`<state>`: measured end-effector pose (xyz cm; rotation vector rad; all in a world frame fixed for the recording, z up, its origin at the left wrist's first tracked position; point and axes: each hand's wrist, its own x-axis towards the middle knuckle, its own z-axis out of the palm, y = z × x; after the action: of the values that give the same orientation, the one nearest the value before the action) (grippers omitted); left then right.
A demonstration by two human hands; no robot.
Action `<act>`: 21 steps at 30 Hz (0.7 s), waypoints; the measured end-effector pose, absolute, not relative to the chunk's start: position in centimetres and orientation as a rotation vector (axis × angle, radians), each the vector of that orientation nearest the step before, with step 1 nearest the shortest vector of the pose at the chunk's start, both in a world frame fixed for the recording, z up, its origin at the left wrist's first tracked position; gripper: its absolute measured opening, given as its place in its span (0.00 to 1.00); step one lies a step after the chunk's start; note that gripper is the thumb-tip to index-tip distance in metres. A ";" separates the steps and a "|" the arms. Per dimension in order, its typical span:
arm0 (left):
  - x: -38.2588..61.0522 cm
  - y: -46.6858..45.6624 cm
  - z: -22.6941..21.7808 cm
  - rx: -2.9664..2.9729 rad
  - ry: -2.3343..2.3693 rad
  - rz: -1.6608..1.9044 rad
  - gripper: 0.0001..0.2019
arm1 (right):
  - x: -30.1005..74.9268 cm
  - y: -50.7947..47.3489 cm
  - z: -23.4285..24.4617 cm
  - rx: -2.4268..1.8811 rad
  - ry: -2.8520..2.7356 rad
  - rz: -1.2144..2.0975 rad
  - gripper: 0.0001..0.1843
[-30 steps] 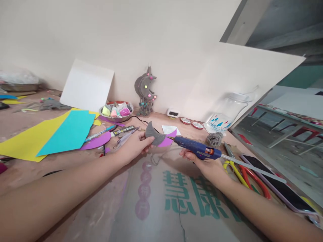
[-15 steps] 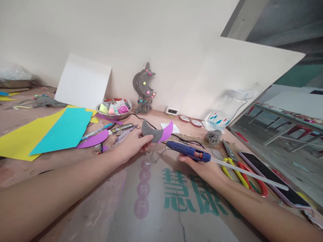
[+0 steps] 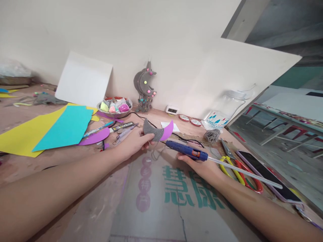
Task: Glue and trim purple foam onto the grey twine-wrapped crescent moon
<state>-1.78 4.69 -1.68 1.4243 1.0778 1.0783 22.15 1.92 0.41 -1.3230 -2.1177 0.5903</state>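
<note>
Between the thumb and fingers of my left hand (image 3: pixel 137 141) is a purple crescent moon cutout (image 3: pixel 167 131), its left part wound with grey yarn (image 3: pixel 154 131). The right end of the crescent is bare purple. A loose strand of yarn hangs below it. My right hand (image 3: pixel 199 164) is closed around the handle of a blue hot glue gun (image 3: pixel 185 150), with a long clear glue stick (image 3: pixel 247 171) sticking out of its back. The gun's nozzle points left, close to the lower edge of the wound part; whether it touches cannot be made out.
Scissors (image 3: pixel 237 168), a phone (image 3: pixel 267 174) and a grey yarn bundle (image 3: pixel 212 135) lie to the right. Yellow (image 3: pixel 22 137) and blue sheets (image 3: pixel 63 129) lie left. A clay bowl (image 3: pixel 116 112), small clock (image 3: pixel 172 110) and plastic jug (image 3: pixel 224 107) stand behind. A decorated moon ornament (image 3: pixel 145 84) leans on the wall.
The view has shifted slightly. My left hand still holds the crescent and my right hand the glue gun, whose nozzle stays near the crescent's lower edge.
</note>
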 end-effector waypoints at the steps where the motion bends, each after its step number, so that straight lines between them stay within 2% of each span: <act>1: -1.8 4.7 -1.6 1.427 1.087 1.081 0.10 | 22.1 1.9 0.4 -1.329 -2.125 0.581 0.13; 21: -1.7 4.5 -1.1 1.427 1.108 1.076 0.10 | 22.4 2.3 -0.2 -1.374 -2.197 0.394 0.15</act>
<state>-1.68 4.45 -1.12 1.4268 1.1079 1.0764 22.43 2.32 -0.17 -1.3743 -2.1973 0.3939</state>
